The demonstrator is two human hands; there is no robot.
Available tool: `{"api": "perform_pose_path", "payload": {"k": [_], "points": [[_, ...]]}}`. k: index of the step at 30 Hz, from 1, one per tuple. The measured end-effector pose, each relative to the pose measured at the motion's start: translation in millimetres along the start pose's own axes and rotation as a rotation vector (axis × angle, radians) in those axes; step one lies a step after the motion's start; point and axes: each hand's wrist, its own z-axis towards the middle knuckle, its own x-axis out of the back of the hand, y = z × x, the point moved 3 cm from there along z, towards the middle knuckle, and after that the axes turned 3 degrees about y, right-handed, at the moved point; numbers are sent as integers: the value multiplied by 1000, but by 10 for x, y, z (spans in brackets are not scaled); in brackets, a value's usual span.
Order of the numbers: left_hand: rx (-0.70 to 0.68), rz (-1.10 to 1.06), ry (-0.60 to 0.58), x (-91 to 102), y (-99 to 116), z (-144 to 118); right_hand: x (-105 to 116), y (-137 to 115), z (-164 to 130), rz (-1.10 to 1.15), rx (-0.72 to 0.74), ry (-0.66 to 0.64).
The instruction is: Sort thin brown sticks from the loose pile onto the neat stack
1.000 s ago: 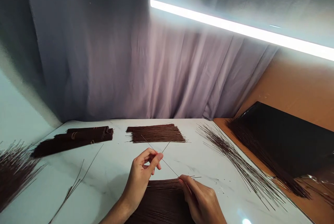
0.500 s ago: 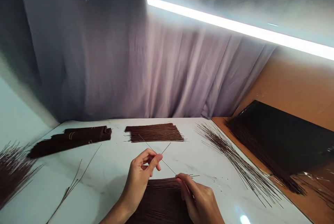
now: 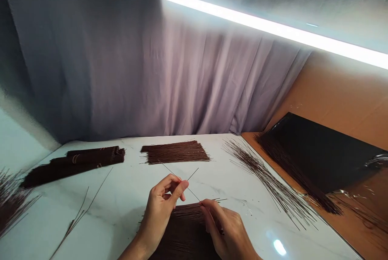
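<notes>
My left hand pinches a thin dark brown stick between thumb and fingers. The stick slants from upper left down to my right hand, whose thumb and forefinger close on its lower end. From the left fingertips a second thin piece pokes up to the right, crossing the first. Whether the two are joined is hidden by the fingers. Under both hands lies a thick pile of brown sticks, partly covered by my wrists.
A flat stack of sticks lies behind the hands. Dark bundles are at the back left, and a loose fan of sticks spreads on the right. Several loose sticks rest at the left. A black sheet lies beyond the table's right edge.
The whole view has shifted slightly, so the table items appear farther left. My right hand sits a little closer to my left; both keep their pinch on the stick.
</notes>
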Motion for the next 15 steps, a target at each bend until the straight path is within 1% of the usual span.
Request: {"api": "perform_pose_path", "payload": {"k": [9, 15], "points": [[7, -4, -28, -5, -47, -17, -9, -16, -1, 0, 24, 40], [30, 22, -31, -6, -33, -9, 3, -19, -9, -63, 55, 38]]}}
